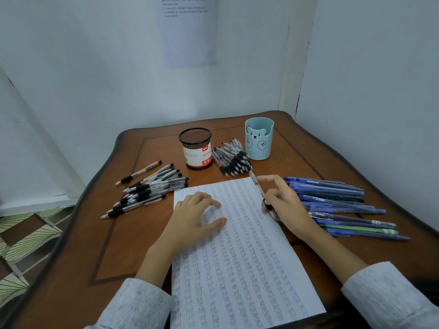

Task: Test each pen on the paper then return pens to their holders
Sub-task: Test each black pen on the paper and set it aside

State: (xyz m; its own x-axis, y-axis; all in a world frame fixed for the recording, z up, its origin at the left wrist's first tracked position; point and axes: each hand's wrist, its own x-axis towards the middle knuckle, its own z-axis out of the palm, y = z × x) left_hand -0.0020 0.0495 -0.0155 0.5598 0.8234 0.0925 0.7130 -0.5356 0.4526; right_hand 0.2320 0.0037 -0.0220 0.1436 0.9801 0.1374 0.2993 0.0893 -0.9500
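Observation:
A white sheet of paper (240, 252) covered in rows of written test marks lies in front of me. My left hand (197, 214) rests flat on its upper left part. At the sheet's right edge my right hand (282, 205) grips a clear black-grip pen (256, 184), which slants up to the left. Behind stand two holders, a black mesh holder (197, 148) and a light blue bear holder (259, 138). Several black pens lie in a left pile (147, 191) and a middle pile (231, 160). Blue pens (342, 205) lie at the right.
The brown wooden table (104, 245) stands in a corner of white walls. A printed sheet (188, 29) hangs on the back wall. Patterned floor tiles (26, 238) show past the table's left edge.

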